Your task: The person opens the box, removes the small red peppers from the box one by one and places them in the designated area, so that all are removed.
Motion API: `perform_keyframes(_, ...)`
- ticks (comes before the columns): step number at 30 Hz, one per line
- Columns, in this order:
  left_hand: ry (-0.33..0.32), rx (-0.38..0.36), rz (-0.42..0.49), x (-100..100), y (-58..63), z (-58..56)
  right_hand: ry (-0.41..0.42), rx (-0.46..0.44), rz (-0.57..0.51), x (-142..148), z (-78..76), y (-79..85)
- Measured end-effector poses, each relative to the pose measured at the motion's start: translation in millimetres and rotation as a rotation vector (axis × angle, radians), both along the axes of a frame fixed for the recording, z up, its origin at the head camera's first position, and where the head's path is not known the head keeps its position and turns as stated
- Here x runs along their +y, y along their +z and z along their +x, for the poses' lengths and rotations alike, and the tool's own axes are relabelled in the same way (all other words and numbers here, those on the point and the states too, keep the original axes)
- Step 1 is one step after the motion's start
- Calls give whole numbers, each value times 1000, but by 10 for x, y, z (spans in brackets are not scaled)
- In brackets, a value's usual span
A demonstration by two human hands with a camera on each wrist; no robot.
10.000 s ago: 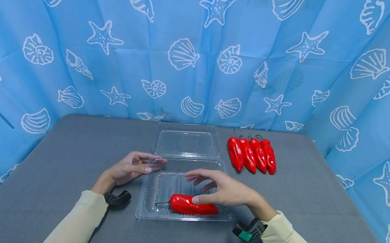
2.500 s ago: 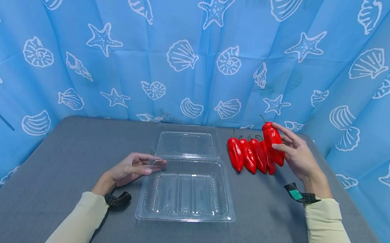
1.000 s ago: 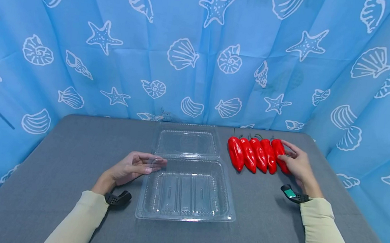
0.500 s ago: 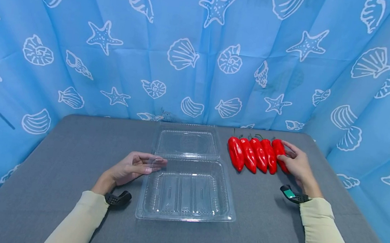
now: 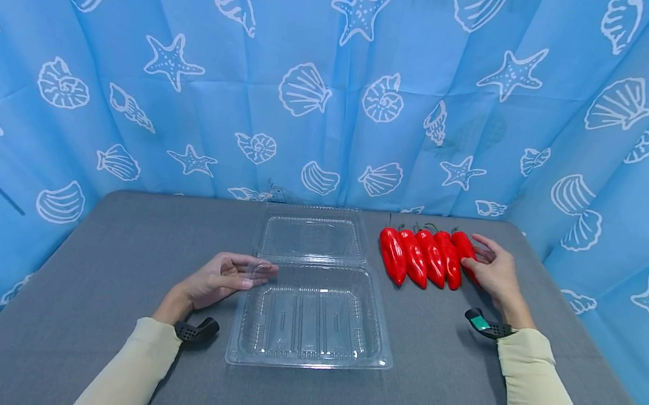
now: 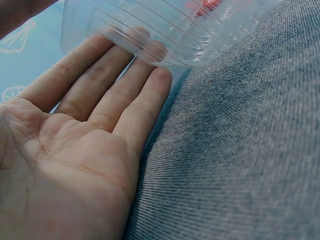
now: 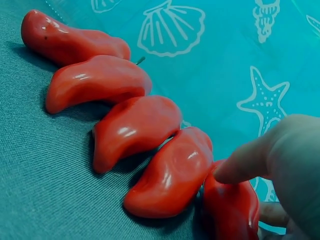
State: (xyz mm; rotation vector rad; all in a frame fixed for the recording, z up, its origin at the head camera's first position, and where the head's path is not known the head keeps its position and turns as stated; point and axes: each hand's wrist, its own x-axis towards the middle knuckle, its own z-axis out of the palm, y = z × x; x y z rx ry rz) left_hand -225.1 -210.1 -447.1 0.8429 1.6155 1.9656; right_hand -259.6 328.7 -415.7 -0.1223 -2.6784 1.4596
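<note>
My right hand is at the outermost red pepper of a row, thumb on one side and fingers on the other. In the right wrist view the thumb rests on this pepper, whose lower end is cut off by the frame. Several more red peppers lie side by side to its left, stems to the back. My left hand lies palm inward with fingers straight, fingertips against the left wall of a clear plastic clamshell container. The left wrist view shows those fingertips behind the container's ribbed wall.
The container's lid lies folded back toward the curtain. A grey cloth covers the table. A blue curtain with white shells and starfish hangs behind and at both sides. Each wrist wears a black camera band.
Ten seconds ago a pepper lay in the container under my right hand. My right hand later carried a pepper above the row, then set it down at the row's right end. My left hand stays put.
</note>
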Motion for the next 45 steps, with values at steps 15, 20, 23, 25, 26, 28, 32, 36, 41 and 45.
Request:
perform_keyframes(15,13,-3,-5,12,3,11,-36,44,22,-48,12,6)
perform_keyframes(20,14,-8,-9,13,-5,1,-41,43,24,-50,10,10)
perform_keyframes(23,12,-2,-12,10,-8,-4,-44,44,29,-47,6,9)
perform_keyframes(25,11,4,-11,6,-7,-5,-44,44,28,-42,5,6)
perform_keyframes(26,12,3,-12,5,-5,-4,-44,44,25,-38,3,4)
perform_keyframes(28,12,3,-11,3,-1,-2,-43,42,24,-29,-1,-2)
perform_keyframes(32,17,4,-14,4,8,6,-44,44,25,-13,-7,-10)
perform_keyframes(36,20,1,-19,8,20,15,-44,59,32,-5,6,0)
perform_keyframes(41,13,-16,-14,4,28,17,-54,129,101,-68,47,85)
perform_keyframes(45,0,-17,1,-14,25,10,-42,196,186,-147,78,181)
